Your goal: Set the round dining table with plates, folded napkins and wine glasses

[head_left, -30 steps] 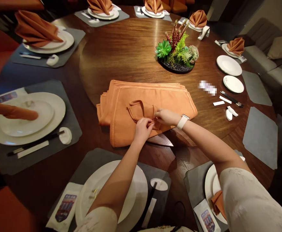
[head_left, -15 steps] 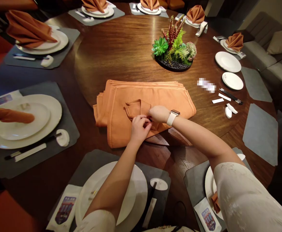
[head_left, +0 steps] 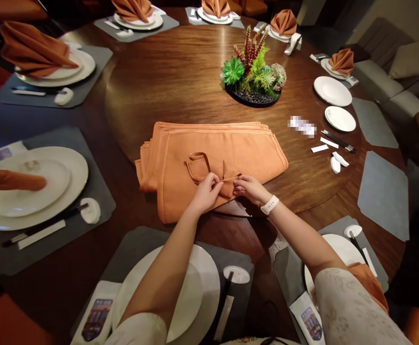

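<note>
A pile of folded orange cloths [head_left: 176, 177] lies on the round wooden table. On top of it is a smaller orange napkin [head_left: 227, 167], partly folded, with a loose looped flap at its left. My left hand [head_left: 206, 191] pinches the napkin's gathered middle between thumb and fingers. Close by on the right, my right hand [head_left: 252, 189], with a white watch strap [head_left: 269, 204] at the wrist, grips the napkin's right end with its fingertips. Part of the folds is hidden behind my fingers.
Below my forearms, a plate setting [head_left: 212, 268] sits on a grey placemat [head_left: 141, 235]. A plant arrangement [head_left: 254, 98] stands beyond the cloths. At right are loose white plates [head_left: 333, 91], chopsticks [head_left: 338, 142] and small white rests [head_left: 335, 165]. Settings with folded napkins [head_left: 37, 50] ring the table.
My right hand has turned over and shifted right along the napkin, apart from my left hand. My left hand keeps its pinch. The view has shifted slightly.
</note>
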### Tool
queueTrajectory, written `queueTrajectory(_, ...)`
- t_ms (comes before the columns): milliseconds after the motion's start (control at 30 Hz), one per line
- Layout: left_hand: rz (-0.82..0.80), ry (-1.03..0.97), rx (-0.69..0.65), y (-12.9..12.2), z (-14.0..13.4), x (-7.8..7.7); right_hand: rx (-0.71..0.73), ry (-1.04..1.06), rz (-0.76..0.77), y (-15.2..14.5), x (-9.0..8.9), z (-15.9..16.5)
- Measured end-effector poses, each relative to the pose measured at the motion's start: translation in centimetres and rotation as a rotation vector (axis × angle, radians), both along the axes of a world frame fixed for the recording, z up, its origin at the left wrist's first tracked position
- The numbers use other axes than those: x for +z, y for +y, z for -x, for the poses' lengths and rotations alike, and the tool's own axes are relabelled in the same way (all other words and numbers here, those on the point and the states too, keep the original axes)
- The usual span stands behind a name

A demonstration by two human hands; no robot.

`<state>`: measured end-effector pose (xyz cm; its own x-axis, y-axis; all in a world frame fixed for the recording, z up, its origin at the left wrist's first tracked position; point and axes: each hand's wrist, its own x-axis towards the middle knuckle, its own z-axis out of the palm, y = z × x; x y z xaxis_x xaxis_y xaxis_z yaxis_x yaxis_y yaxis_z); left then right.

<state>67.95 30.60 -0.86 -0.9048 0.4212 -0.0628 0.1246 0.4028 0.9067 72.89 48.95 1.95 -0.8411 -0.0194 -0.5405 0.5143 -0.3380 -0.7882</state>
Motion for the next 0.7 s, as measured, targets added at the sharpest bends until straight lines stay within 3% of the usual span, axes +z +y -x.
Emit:
queueTrajectory(133,-0.122,-0.094,-0.129,0.1,0.0,1.1,-0.047,-0.084,0.337,-1.6,0.7,-0.2)
queueTrajectory(300,-0.179,-0.162,-0.205,0.2,-0.4,2.0,0.004,-0.060,0.444,-3.4,0.1,0.7)
queueTrajectory(367,-0.144,-0.157,-0.181,0.2,-0.7,1.9,-0.038,-0.099,0.461,-4.0,-0.7,1.0)
queueTrajectory(567,0.161,-0.006,0.076,0.4,-2.3,1.0,-0.247,-0.095,0.391,-5.9,-2.6,1.1)
queueTrajectory(633,0.182,-0.007,0.077,0.4,-3.1,1.2,-0.273,-0.051,0.309,-6.3,-2.4,0.6)
queueTrajectory(700,0.100,-0.016,0.043,0.1,-4.2,1.7,-0.283,0.046,0.221,-6.3,-1.2,-0.4)
